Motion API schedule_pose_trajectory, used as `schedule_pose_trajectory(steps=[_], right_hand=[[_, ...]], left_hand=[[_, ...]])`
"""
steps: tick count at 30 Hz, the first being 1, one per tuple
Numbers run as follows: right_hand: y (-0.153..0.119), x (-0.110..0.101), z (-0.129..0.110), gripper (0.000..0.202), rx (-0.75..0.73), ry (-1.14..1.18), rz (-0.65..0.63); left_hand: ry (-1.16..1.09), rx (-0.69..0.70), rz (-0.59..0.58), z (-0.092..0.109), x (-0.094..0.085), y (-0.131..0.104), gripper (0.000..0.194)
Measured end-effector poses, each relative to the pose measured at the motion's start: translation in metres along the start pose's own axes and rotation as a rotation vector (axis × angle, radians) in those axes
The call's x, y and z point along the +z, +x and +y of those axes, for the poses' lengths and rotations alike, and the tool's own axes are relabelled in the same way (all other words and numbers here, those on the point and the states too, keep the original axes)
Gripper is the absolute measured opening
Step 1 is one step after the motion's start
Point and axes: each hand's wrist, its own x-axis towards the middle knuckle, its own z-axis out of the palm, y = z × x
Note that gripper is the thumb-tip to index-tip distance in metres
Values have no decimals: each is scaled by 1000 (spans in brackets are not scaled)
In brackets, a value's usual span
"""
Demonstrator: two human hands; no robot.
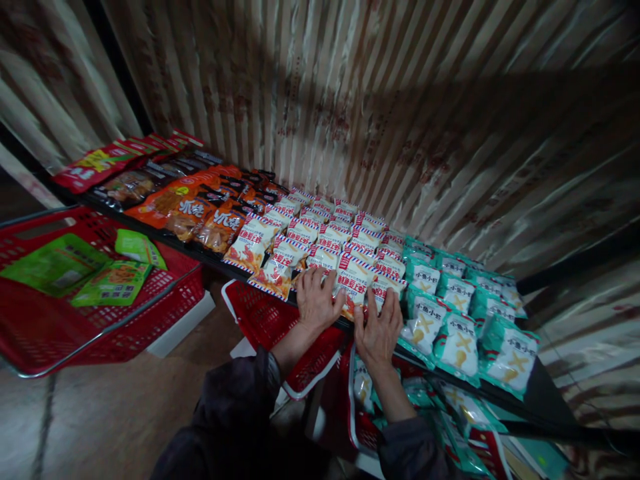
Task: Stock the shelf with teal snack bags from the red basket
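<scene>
**A broad touch along the front row**

The glossy white plastic packets with red lettering and striped edges [353, 279] lie in close rows in the middle of the long black shelf [546, 390], overlapping back to front, presumably so each printed face shows.

The left hand [316, 301] and right hand [376, 335] rest on the front row, one packet lying between them. Each grip is spread, fingers fanned over the packets rather than pinching one; that seems suited to soft, puffy bags, sharing the pressure and keeping neighbours in line.

Teal-and-white plastic packets [460, 343] on the right and orange-and-black plastic packets [187, 217] on the left border the group, probably keeping kinds apart. The brown corrugated sheet [325, 107] behind likely acts as a backstop.
</scene>
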Motion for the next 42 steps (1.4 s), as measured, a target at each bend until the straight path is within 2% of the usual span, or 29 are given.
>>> schedule_pose_trajectory(steps=[7, 14, 17, 22, 30, 37, 42], right_hand=[[0, 2, 1, 49, -9, -35, -3], [2, 2, 1, 49, -16, -52, 15], [1, 2, 1, 49, -11, -26, 19], [1, 4, 1, 48, -4, -11, 21], [0, 5, 1, 49, -2, 10, 10], [0, 4, 0, 49, -3, 5, 16], [0, 3, 1, 50, -3, 22, 2]], left_hand=[[1, 16, 9, -2, 2, -4, 47], [-4, 29, 111, -14, -10, -9, 48], [28, -23, 127, -26, -19, -9, 48], [96, -199, 196, -45, -29, -11, 46], [119, -267, 200, -60, -16, -9, 43], [145, -247, 229, -62, -9, -4, 47], [151, -286, 228, -63, -9, -1, 47]])
